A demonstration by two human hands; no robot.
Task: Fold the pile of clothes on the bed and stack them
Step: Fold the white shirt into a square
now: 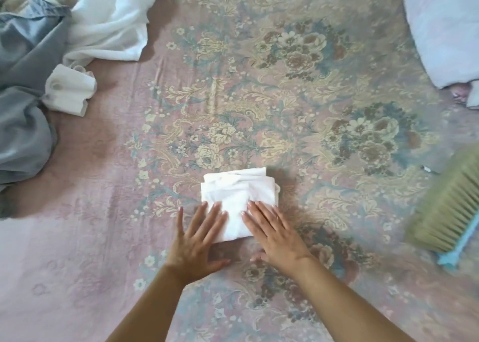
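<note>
Both hands, left hand [198,234] and right hand [274,231], press flat, fingers straight, on the folded white cloth [238,199]; next, I think, it needs stacking.

The quilted bedspread [259,95] is dusty pink, patterned with cream, brown and grey-blue flowers and scrolling leaves. The small folded cloth [238,194] is plain white, as are the crumpled sheer garment [111,20] and rolled cloth [70,90]. The rumpled satin garment [23,95] is grey-blue. The bristle brush [451,207] is olive-tan with a light blue handle.
</note>
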